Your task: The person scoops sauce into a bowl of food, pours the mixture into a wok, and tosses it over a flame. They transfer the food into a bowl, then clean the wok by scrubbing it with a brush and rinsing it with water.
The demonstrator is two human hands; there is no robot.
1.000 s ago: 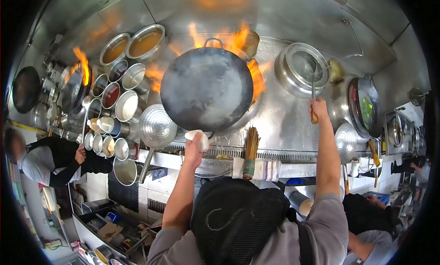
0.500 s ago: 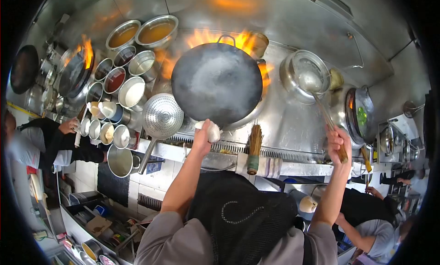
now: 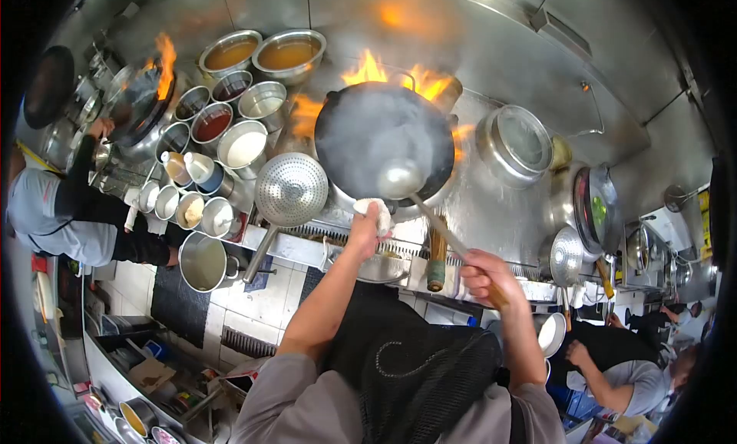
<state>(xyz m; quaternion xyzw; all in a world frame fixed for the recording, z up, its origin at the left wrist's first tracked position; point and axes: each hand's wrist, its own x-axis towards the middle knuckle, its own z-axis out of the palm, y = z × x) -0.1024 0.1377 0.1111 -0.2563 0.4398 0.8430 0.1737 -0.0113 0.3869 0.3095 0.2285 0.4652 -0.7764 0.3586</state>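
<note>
My left hand (image 3: 367, 233) is closed round a folded white cloth (image 3: 374, 210) at the near rim of a black wok (image 3: 361, 125). Steam rises from the wok, and flames show behind and beside it. A long-handled ladle (image 3: 441, 225) is gripped in my right hand (image 3: 488, 276); its round bowl is inside the wok, near the close edge. Steam partly hides what the wok holds. Beside the ladle handle lies a bamboo brush (image 3: 437, 260) with a green-wrapped grip. To the wok's left rests a perforated strainer (image 3: 292, 189).
Metal pots of sauces and white powder (image 3: 246, 146) stand at the left, below two bowls of brown liquid (image 3: 288, 54). A lidless metal pot (image 3: 522, 144) sits right of the wok. Other people work at far left (image 3: 61, 221) and lower right (image 3: 614, 375).
The ladle has moved left from the right-hand pot into the wok, with my right hand following. The wok appears tilted differently, and my left hand still holds the cloth at its rim.
</note>
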